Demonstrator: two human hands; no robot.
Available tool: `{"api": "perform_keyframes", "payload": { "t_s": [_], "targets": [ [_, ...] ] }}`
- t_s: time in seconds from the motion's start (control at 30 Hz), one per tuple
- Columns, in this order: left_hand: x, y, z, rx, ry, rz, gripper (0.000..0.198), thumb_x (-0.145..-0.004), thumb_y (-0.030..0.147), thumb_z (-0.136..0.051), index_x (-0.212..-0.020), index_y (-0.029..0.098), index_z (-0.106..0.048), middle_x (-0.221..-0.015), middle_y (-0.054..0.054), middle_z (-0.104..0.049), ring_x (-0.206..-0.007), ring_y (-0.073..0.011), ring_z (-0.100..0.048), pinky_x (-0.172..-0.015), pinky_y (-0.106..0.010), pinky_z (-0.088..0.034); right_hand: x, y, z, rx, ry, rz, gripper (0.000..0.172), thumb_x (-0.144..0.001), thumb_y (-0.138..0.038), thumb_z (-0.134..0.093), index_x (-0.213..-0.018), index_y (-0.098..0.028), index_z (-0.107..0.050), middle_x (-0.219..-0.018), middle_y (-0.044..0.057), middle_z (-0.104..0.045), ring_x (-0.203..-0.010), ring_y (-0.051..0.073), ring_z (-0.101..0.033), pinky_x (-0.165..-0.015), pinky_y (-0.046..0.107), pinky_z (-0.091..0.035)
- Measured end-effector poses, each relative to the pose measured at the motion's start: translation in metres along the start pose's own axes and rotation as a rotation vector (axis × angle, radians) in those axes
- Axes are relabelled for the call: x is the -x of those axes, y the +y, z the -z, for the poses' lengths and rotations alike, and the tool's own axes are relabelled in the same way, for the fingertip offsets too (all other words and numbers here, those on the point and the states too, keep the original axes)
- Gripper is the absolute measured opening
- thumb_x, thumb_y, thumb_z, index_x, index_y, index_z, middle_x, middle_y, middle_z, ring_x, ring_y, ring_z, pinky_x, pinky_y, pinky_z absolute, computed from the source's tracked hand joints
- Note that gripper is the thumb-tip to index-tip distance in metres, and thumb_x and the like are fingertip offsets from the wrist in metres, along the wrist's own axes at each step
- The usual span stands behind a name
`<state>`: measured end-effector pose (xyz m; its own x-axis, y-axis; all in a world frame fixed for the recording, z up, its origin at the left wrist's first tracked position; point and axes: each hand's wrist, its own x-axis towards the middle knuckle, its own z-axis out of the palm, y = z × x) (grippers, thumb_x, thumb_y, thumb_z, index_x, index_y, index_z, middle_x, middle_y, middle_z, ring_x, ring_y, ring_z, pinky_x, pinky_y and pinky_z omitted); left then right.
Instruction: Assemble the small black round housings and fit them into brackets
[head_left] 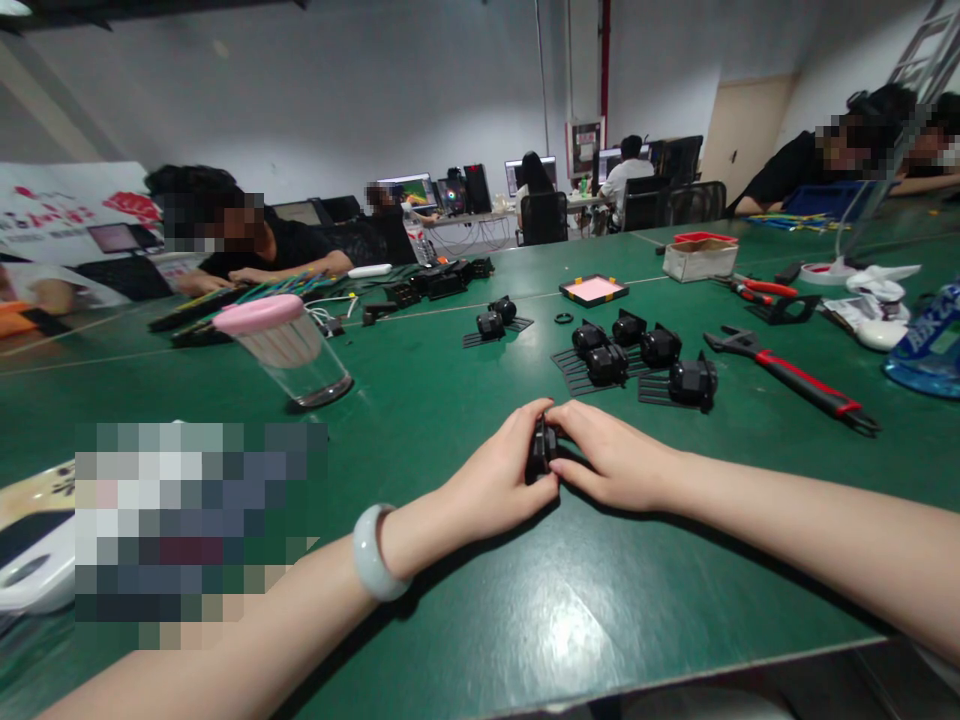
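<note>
Between my two hands, at the middle of the green table (480,600), is a small black plastic part (543,450). My left hand (499,470) wraps it from the left, with a pale bangle on the wrist. My right hand (611,455) pinches the same part from the right, thumb and fingers on its edge. Much of the part is hidden by the fingers. Just beyond my hands lie several black parts with round bodies and comb-like prongs (606,362); another pair (491,324) lies further left.
Right: an adjustable wrench (802,378) with red-black handle, red-handled pliers (765,289), a blue bottle (930,345). Left: a clear cup with pink lid (289,350). Further back: a pink-centred square frame (594,290), a white box (700,260), and people seated around the table.
</note>
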<state>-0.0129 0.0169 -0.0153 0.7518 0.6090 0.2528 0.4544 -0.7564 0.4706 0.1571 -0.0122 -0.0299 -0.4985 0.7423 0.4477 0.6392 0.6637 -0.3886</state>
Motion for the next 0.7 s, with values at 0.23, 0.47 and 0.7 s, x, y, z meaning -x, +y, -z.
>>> {"api": "perform_keyframes", "payload": {
  "t_s": [0.23, 0.47, 0.7],
  "targets": [
    [-0.0002, -0.0003, 0.0006, 0.013, 0.006, -0.002, 0.061, -0.068, 0.017, -0.053, -0.123, 0.014, -0.025, -0.122, -0.012, -0.041, -0.111, -0.0223, -0.042, -0.095, -0.037, -0.035, -0.0008, 0.0005, 0.0000, -0.017, -0.001, 0.008, 0.038, -0.075, -0.019, -0.050, -0.110, -0.012, -0.038, -0.102, 0.012, -0.050, -0.096, 0.020, -0.045, -0.085, 0.039, -0.038],
    [-0.0002, 0.0003, 0.0010, 0.008, 0.000, 0.001, 0.060, -0.069, 0.017, -0.053, -0.122, 0.013, -0.025, -0.123, -0.012, -0.040, -0.112, -0.0219, -0.040, -0.097, -0.037, -0.033, 0.0000, 0.0001, -0.0002, -0.030, 0.009, 0.009, 0.038, -0.075, -0.018, -0.050, -0.110, -0.015, -0.037, -0.102, 0.011, -0.050, -0.095, 0.021, -0.046, -0.084, 0.040, -0.039],
    [0.0002, -0.0003, 0.0001, 0.000, -0.002, 0.001, 0.062, -0.068, 0.017, -0.053, -0.123, 0.013, -0.024, -0.123, -0.012, -0.039, -0.112, -0.0211, -0.040, -0.097, -0.035, -0.033, -0.0001, 0.0005, -0.0004, -0.013, 0.001, 0.005, 0.039, -0.075, -0.019, -0.050, -0.111, -0.013, -0.037, -0.101, 0.011, -0.050, -0.095, 0.021, -0.046, -0.085, 0.039, -0.038]
  ]
}}
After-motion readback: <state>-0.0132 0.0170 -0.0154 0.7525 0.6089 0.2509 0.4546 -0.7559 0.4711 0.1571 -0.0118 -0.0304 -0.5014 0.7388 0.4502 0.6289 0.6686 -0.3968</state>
